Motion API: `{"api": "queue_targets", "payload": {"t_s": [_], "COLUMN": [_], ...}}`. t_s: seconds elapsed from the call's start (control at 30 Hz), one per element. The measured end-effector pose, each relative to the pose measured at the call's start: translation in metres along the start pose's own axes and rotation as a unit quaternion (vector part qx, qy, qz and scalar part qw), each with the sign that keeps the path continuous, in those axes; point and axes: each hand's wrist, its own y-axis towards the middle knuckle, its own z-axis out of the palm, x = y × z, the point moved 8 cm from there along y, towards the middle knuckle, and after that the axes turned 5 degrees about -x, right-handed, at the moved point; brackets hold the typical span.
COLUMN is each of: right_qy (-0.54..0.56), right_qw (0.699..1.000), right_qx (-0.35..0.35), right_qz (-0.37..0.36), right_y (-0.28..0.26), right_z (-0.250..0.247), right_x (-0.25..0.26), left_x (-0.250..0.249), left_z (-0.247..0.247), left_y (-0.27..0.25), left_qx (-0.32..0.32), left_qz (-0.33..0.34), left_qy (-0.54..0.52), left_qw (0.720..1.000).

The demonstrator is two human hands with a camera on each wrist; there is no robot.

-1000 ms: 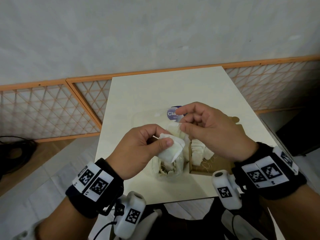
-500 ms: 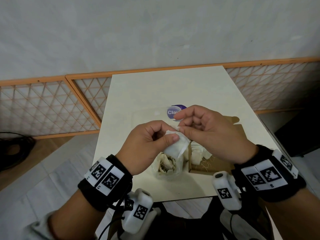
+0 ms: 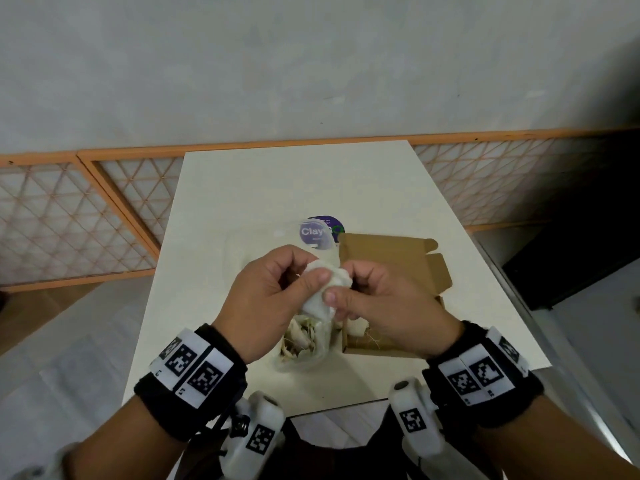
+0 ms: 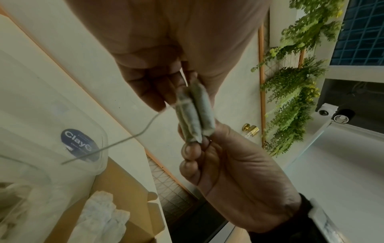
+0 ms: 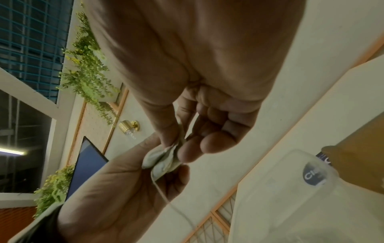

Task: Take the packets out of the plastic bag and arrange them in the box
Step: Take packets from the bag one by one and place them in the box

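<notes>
Both hands hold one white packet (image 3: 320,299) above the table's near middle. My left hand (image 3: 311,275) pinches its left side between thumb and curled fingers. My right hand (image 3: 341,285) pinches its right side. In the left wrist view the packet (image 4: 195,115) looks folded double, and a thin string (image 4: 116,144) trails from it. Right under the hands lies the crumpled clear plastic bag (image 3: 304,344) with more packets in it. To its right stands the open brown cardboard box (image 3: 367,348), with white packets (image 3: 356,327) in it and my right hand partly covering it.
The box's lid flap (image 3: 391,258) lies open toward the far right. A clear plastic tub (image 3: 256,244) with a purple round label (image 3: 315,232) sits behind the hands. The white table (image 3: 294,188) ends in a near edge just below the bag.
My hands have come closer together. The right hand, which hovered over the packet's top, now pinches the packet with the left. The box lid shows more behind the hands.
</notes>
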Motion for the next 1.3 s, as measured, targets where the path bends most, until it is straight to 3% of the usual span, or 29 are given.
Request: {"api": "queue_targets", "payload": {"t_s": [0.17,0.3,0.47,0.6,0.83,0.97,1.03,1.3], "right_qy": [-0.032,-0.025,0.027,-0.054,-0.202,-0.271,-0.328,-0.315], "right_qw": [0.996,0.978,0.939,0.915,0.915,0.912,0.899,0.901], "right_qx": [-0.081,-0.148,-0.167,-0.179,-0.130,-0.033,-0.019,-0.158], "right_qz": [0.032,0.146,0.299,0.357,0.324,0.304,0.289,0.252], "right_y": [-0.003,-0.004,0.009,0.021,0.022,0.015,0.014,0.026], "right_z": [-0.057,-0.109,-0.116,-0.114,-0.107,-0.097,-0.096,-0.110], "right_x": [-0.022,-0.077,-0.166,-0.199,-0.192,-0.183,-0.182,-0.176], "left_x": [0.018,0.040,0.070,0.087,0.097,0.103,0.105,0.107], "left_z": [-0.006,-0.018,-0.025,-0.031,-0.043,-0.044,-0.042,-0.042], "left_y": [0.001,-0.005,-0.012,-0.015,-0.015,-0.017,-0.019,-0.022], "left_qx": [-0.006,-0.009,0.011,0.019,0.012,0.016,0.023,0.036], "left_qz": [-0.033,-0.071,-0.100,-0.115,-0.121,-0.132,-0.135,-0.154], "left_qy": [0.050,0.090,0.180,0.220,0.229,0.228,0.233,0.226], "left_qw": [0.998,0.993,0.979,0.969,0.966,0.964,0.963,0.961]}}
